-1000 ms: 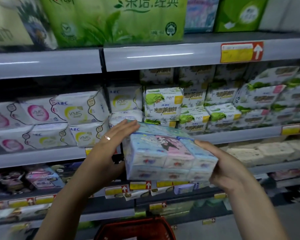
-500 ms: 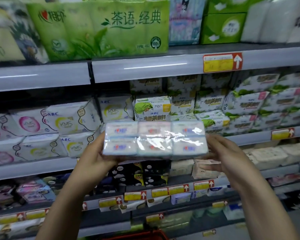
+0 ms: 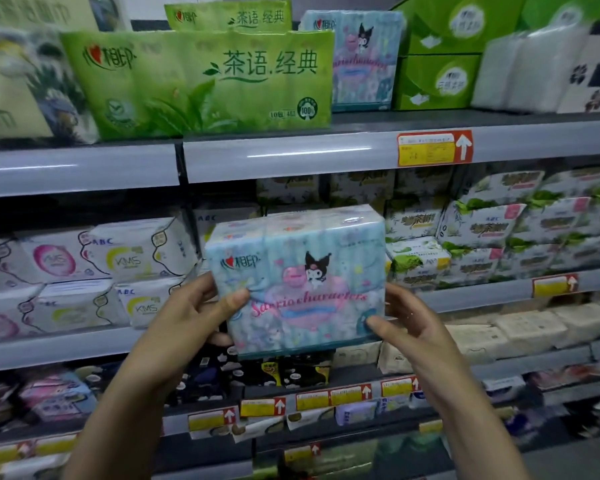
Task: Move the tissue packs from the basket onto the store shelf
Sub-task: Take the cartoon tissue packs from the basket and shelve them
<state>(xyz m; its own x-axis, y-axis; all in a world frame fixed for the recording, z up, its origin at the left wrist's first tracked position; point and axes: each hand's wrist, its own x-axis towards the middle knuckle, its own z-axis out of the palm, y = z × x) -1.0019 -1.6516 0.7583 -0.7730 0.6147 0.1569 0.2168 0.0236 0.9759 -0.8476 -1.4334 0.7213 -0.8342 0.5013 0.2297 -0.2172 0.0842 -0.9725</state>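
A light blue tissue pack (image 3: 297,275) with a cartoon character and pink script is held upright in front of the middle shelves, its printed face toward me. My left hand (image 3: 191,313) grips its left side, thumb on the front. My right hand (image 3: 406,317) grips its lower right corner. A matching blue tissue pack (image 3: 361,60) stands on the top shelf (image 3: 291,157), between green packs. The basket is out of view.
Large green tissue bundles (image 3: 201,81) and green boxes (image 3: 440,53) fill the top shelf. White sanitary pad packs (image 3: 94,271) crowd the middle shelf on both sides. Dark and pale packs sit on lower shelves with yellow price tags (image 3: 430,148).
Both hands have lifted the pack higher and turned it from its end face to its printed front. My view has tilted up, and the red basket has dropped out of sight.
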